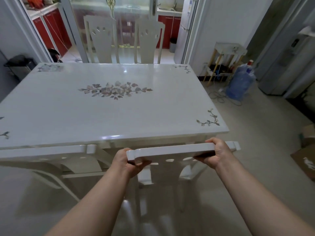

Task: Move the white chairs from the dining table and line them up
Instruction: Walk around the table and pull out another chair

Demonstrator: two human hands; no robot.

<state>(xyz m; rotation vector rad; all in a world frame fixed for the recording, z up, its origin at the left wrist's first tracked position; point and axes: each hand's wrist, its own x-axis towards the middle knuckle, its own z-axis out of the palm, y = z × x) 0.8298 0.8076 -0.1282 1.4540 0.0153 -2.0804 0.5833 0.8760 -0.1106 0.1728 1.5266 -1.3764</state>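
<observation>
While both bare arms reach forward in the head view, the left hand (127, 163) and the right hand (217, 155) grip the top rail of a glossy white wooden chair (170, 150) at the near edge of the white rectangular desk with painted flowers (109, 108). The fingers of each hand are clamped around the rail ends. A second white chair (51, 152) stands just beside it on the left. Two more white carved chairs (100, 40) (148, 41) stand at the far side of the desk. A blue water bottle (242, 82) stands on the floor at the right.
</observation>
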